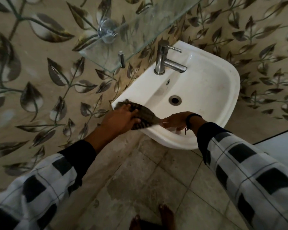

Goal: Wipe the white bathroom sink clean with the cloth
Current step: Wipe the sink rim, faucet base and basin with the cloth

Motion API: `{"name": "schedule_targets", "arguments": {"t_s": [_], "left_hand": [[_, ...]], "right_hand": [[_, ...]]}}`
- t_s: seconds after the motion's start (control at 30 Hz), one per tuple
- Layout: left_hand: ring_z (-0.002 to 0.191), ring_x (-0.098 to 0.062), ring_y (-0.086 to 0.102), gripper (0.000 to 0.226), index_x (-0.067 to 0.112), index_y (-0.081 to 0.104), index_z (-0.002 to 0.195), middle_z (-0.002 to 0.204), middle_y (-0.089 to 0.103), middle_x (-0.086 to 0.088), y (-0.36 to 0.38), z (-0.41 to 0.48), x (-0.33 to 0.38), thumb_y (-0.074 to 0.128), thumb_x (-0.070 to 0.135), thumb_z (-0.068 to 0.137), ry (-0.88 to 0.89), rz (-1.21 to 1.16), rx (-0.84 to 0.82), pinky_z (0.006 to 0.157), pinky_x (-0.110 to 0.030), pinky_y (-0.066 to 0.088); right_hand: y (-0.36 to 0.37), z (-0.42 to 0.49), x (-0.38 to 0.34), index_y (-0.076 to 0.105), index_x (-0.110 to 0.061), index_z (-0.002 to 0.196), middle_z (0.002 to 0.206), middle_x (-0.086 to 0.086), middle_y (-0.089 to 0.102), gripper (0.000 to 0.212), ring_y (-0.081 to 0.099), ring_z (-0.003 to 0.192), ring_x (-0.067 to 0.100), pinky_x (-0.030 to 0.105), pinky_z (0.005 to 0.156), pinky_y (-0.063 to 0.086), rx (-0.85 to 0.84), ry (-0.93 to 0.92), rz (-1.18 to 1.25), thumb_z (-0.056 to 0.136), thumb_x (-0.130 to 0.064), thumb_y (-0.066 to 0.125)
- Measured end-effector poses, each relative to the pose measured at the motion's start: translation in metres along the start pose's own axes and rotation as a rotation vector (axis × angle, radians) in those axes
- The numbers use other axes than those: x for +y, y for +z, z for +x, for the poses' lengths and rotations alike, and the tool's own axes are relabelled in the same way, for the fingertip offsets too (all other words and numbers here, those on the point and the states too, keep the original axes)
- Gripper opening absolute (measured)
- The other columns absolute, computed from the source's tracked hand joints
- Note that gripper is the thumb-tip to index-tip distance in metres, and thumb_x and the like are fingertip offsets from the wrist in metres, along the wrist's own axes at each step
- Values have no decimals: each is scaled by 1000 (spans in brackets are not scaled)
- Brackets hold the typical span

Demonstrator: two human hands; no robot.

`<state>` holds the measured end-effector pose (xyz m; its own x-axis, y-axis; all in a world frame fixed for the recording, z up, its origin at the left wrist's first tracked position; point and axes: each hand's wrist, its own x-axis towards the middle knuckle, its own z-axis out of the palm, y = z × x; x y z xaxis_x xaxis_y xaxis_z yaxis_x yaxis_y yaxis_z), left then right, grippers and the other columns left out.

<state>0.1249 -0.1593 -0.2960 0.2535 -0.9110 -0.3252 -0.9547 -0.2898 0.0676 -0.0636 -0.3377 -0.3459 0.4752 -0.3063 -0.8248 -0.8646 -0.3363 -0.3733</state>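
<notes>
Progress: wiping is being done on the near-left rim of the white sink (pixel 229 83), so this is being judged as early to mid job, honestly hard to call.

Cloth: a dark, striped-looking cloth (pixel 145 113) is being pressed flat onto the rim corner closest to the wall, with one end trailing toward the front edge.

Left hand: the left hand (pixel 121 118) is being held palm-down on the cloth, fingers curled over it and gripping it against the porcelain.

Right hand: the right hand (pixel 175 121) is being rested on the front rim just beside the cloth's tail; it's blurred, so whether it's pinching the cloth end or just bracing can't be told.

Still left: faint brownish smudges are being seen inside the basin near the drain (pixel 175 100) and around the base of the tap (pixel 165 58), so the bowl, the far rim and the tap deck are probably being left for later.

Edges: the cloth is being worked right at the rim's outer lip, where it could slip off the side toward the leaf-patterned wall (pixel 40 72).

Room to move: plenty of open basin is being offered to the right; a glass shelf (pixel 123 47) is overhanging the back-left, and the tap spout is sticking out over the bowl, so strokes back there are going to be cramped.
</notes>
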Motion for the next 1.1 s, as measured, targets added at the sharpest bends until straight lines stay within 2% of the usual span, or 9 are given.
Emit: {"name": "schedule_targets", "arguments": {"t_s": [0.17,0.3,0.37,0.47,0.57,0.7,0.8,0.97,1.1], "left_hand": [[153,-29,19,58,23,37,155,165,23,-12,2,12,-16,34,52,105,-147,-31,34,121,-44,23],[145,-29,33,52,21,48,148,158,37,-12,5,-15,20,41,48,103,12,-18,70,111,-40,34],[146,-27,33,52,21,48,147,158,37,-11,11,-28,48,42,48,103,84,-8,68,112,-39,34],[150,-26,27,54,21,44,150,162,31,-11,22,-33,72,40,49,103,78,-9,53,116,-42,32],[151,-26,24,54,23,40,152,164,27,-8,22,-27,66,38,48,104,70,-13,44,120,-43,26],[150,-28,25,53,22,42,152,162,31,-10,9,-19,36,38,47,105,-7,8,66,120,-42,24],[150,-28,25,54,22,42,152,161,32,-10,6,-18,25,38,48,105,-12,30,60,117,-42,28],[150,-29,26,54,23,41,152,162,30,-12,16,-33,59,40,47,104,86,28,52,116,-44,32],[151,-29,24,55,25,38,153,163,28,-12,28,-30,62,39,49,104,105,18,38,119,-47,31]], "right_hand": [[1,5,2,54,-25,139,137,2,58,64,59,115,25,42,102,47,8,23,94,94,-68,41],[0,-3,-1,46,-26,145,141,3,52,55,56,119,27,43,106,46,5,3,28,99,-56,43],[0,-2,1,44,-31,144,144,6,50,45,56,123,31,46,105,48,2,-9,-23,102,-43,47],[1,-1,0,49,-21,136,144,12,50,35,57,122,33,45,103,48,27,15,29,105,-34,42],[1,-2,-2,44,-19,143,148,11,45,41,52,128,34,45,107,45,15,18,33,106,-35,40],[-1,2,3,44,-41,142,148,6,47,43,53,127,33,49,107,45,-14,-15,-3,100,-48,48],[-1,-4,1,45,-34,144,148,5,47,54,47,133,33,49,111,41,-11,-12,23,96,-58,47],[-3,-5,-1,45,-29,143,149,5,44,41,46,134,29,44,110,42,-8,-5,29,103,-34,48],[-1,-2,1,49,-27,130,142,11,50,27,54,126,35,50,108,44,5,-9,23,105,-28,42]]}}
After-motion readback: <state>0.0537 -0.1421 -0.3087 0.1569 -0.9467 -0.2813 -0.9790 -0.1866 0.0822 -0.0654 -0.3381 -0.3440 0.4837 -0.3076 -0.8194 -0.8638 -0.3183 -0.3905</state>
